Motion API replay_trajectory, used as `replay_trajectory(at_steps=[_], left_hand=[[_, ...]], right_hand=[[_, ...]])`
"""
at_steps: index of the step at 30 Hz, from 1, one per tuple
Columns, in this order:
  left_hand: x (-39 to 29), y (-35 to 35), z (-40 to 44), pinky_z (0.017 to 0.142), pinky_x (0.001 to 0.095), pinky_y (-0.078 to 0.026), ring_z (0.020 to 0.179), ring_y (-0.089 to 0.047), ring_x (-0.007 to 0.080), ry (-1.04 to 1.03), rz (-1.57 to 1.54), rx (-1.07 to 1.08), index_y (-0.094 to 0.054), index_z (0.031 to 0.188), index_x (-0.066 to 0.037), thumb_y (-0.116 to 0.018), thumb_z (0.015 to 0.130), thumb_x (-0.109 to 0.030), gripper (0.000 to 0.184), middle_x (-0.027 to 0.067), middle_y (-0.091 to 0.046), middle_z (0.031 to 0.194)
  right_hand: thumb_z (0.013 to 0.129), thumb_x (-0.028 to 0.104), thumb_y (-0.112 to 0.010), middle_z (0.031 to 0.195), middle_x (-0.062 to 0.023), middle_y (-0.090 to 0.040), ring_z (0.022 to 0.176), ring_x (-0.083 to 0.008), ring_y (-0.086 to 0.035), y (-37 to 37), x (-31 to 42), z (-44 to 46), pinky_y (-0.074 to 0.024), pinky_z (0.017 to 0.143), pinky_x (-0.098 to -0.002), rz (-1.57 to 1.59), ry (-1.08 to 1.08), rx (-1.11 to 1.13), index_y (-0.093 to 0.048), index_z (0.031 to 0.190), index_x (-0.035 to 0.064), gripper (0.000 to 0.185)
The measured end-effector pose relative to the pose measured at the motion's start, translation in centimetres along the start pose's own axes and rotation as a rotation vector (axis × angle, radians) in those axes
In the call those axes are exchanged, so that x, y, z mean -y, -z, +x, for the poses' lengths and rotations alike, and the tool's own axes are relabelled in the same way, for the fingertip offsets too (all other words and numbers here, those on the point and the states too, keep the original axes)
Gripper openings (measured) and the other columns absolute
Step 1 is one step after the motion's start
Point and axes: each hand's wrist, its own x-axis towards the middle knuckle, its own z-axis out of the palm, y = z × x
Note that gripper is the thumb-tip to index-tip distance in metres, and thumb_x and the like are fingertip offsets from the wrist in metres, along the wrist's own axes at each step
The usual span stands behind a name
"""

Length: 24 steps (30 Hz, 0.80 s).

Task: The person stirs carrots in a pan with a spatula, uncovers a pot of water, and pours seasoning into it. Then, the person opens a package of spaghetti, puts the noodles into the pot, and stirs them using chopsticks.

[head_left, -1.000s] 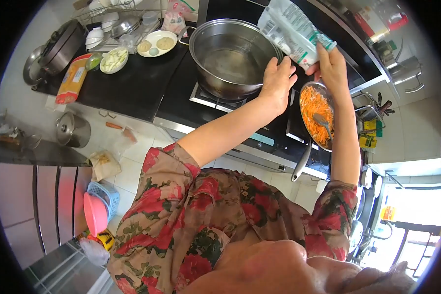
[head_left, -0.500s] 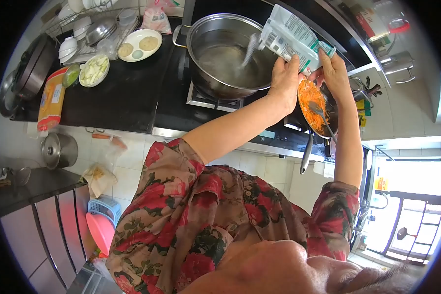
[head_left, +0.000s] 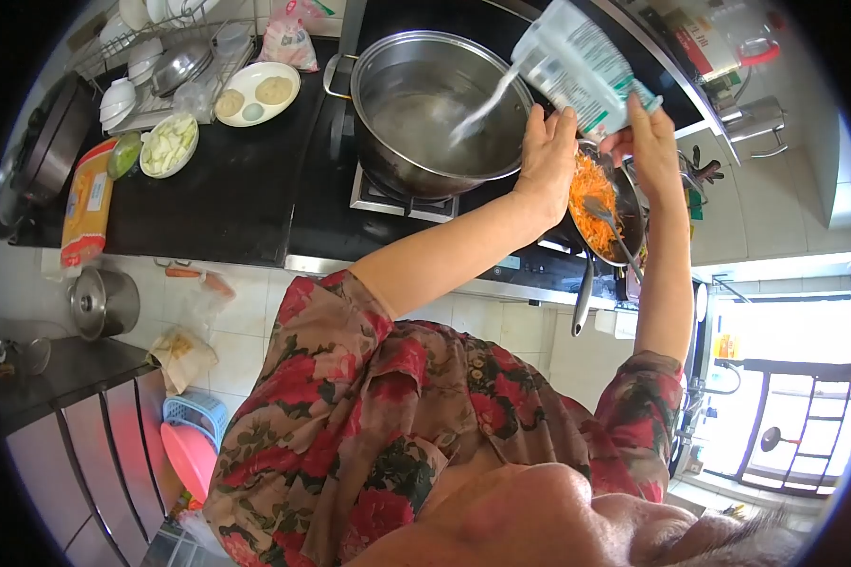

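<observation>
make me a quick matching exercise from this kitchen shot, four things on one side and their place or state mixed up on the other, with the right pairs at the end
Things
1. packet
2. large pot
3. frying pan
4. oval plate

Place or state
A. holds orange shreds
B. on the dark counter, bearing pale round pieces
C. tilted, a white stream leaving it
D. over a burner grate, the stream falling into it

Pairs: 1-C, 2-D, 3-A, 4-B
</observation>
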Motion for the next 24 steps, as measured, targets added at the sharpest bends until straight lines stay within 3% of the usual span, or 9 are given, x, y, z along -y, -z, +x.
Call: replay_trajectory(at_steps=[2,5,8,10,12,15,17,21,24], left_hand=[[-0.2,-0.2,-0.1,0.108,0.0366,-0.026,0.125,-0.041,0.0192,0.025,-0.008,-0.056,-0.035,0.129,-0.006,-0.048,0.098,-0.029,0.041,0.0089,-0.047,0.128],[-0.7,-0.4,0.0,0.109,0.0364,-0.026,0.126,-0.04,0.0193,-0.006,-0.02,0.049,-0.032,0.134,-0.005,-0.048,0.098,-0.028,0.046,0.0098,-0.045,0.13],[-1.0,-0.5,0.1,0.108,0.0362,-0.027,0.123,-0.042,0.0167,0.024,-0.03,-0.139,-0.032,0.136,-0.005,-0.047,0.099,-0.026,0.045,0.0089,-0.046,0.13],[-1.5,-0.1,0.3,0.108,0.0364,-0.028,0.121,-0.044,0.0157,-0.021,-0.007,0.019,-0.031,0.138,-0.006,-0.045,0.099,-0.024,0.045,0.0083,-0.047,0.131],[-1.2,-0.1,0.7,0.108,0.0368,-0.028,0.121,-0.044,0.0167,-0.055,-0.03,0.028,-0.031,0.138,-0.007,-0.044,0.099,-0.025,0.044,0.0081,-0.046,0.131],[-1.1,0.1,0.6,0.108,0.0375,-0.028,0.121,-0.044,0.0161,-0.031,-0.024,-0.139,-0.033,0.136,-0.008,-0.044,0.099,-0.027,0.043,0.007,-0.047,0.13],[-1.7,0.4,0.4,0.11,0.0375,-0.026,0.125,-0.04,0.0178,-0.09,-0.015,0.073,-0.023,0.142,-0.005,-0.047,0.098,-0.029,0.055,0.01,-0.043,0.134],[-2.0,0.4,0.2,0.113,0.0373,-0.021,0.131,-0.035,0.0203,-0.083,0.014,-0.007,-0.007,0.146,0.0,-0.049,0.097,-0.032,0.071,0.0142,-0.037,0.139],[-2.9,0.1,-0.2,0.115,0.0372,-0.017,0.134,-0.031,0.0223,-0.035,0.049,0.141,0.005,0.145,0.002,-0.049,0.097,-0.032,0.08,0.0173,-0.032,0.142]], right_hand=[[0.099,0.025,-0.044,0.076,-0.0102,-0.064,0.054,-0.0132,-0.062,-0.2,0.2,0.1,-0.045,0.039,-0.0214,-0.011,0.015,0.021,-0.054,0.104,-0.002,0.029],[0.1,0.027,-0.043,0.078,-0.011,-0.064,0.055,-0.013,-0.062,-0.6,-1.1,0.4,-0.0453,0.04,-0.0207,-0.063,-0.022,0.081,-0.054,0.107,-0.002,0.032],[0.1,0.027,-0.043,0.077,-0.0105,-0.064,0.055,-0.013,-0.062,-0.4,-0.3,0.7,-0.0451,0.04,-0.0207,0.026,0.036,0.027,-0.054,0.107,-0.0013,0.031],[0.1,0.028,-0.043,0.078,-0.0104,-0.065,0.056,-0.0139,-0.062,-1.0,-1.3,0.8,-0.0444,0.04,-0.0207,-0.061,-0.006,0.083,-0.055,0.107,-0.0007,0.032],[0.1,0.028,-0.043,0.078,-0.0101,-0.065,0.056,-0.0137,-0.062,-0.6,-1.3,1.0,-0.0442,0.04,-0.0207,0.009,0.007,0.069,-0.055,0.107,-0.0004,0.032],[0.1,0.027,-0.043,0.079,-0.0109,-0.065,0.056,-0.0139,-0.062,-0.8,-0.5,0.9,-0.0452,0.041,-0.0206,0.053,0.031,0.055,-0.055,0.106,-0.0008,0.031],[0.1,0.027,-0.043,0.079,-0.011,-0.065,0.056,-0.0138,-0.062,-1.0,-1.2,0.9,-0.0454,0.041,-0.0208,0.024,0.023,0.078,-0.055,0.106,-0.0007,0.031],[0.1,0.029,-0.043,0.077,-0.0106,-0.065,0.056,-0.0135,-0.062,-1.2,-1.8,1.6,-0.0459,0.042,-0.0215,0.004,0.017,0.114,-0.055,0.106,-0.0002,0.032],[0.1,0.03,-0.042,0.077,-0.0103,-0.065,0.057,-0.0137,-0.062,-1.1,-1.8,1.6,-0.0462,0.042,-0.0219,-0.007,0.003,0.176,-0.055,0.108,-0.0002,0.033]])
